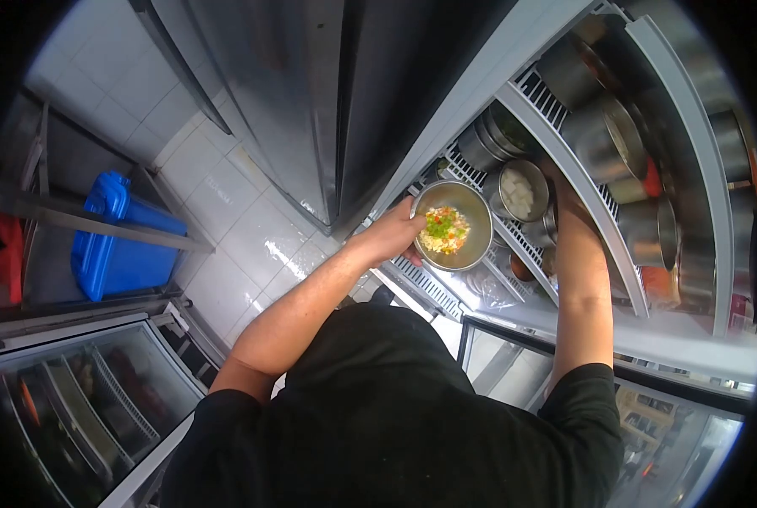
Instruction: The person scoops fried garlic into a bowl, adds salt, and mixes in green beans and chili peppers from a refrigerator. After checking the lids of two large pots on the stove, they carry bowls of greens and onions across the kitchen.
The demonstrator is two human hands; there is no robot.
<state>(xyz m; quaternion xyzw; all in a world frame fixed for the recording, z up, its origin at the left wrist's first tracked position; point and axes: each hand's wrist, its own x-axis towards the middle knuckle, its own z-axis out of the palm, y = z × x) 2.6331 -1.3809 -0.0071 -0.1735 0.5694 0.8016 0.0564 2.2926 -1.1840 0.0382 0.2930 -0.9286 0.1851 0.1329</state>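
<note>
My left hand [393,231] grips the rim of a round steel bowl [483,229] at the front of an open refrigerator. Inside the bowl lie chopped vegetables [443,230] in green, orange and pale yellow. My right arm reaches deep among the shelves, where my right hand [562,184] is in shadow beside a steel container [541,205]. White chunks [516,193] fill that container. The fingers of my right hand are hidden, so whether they touch anything cannot be seen.
Wire shelves [520,241] hold several steel pots [602,135] close around my right arm. A glass door [514,360] stands open below. To the left are a blue lidded bin [129,241] on a rack and another glass-fronted cooler [99,398]. White floor tiles [243,224] look wet.
</note>
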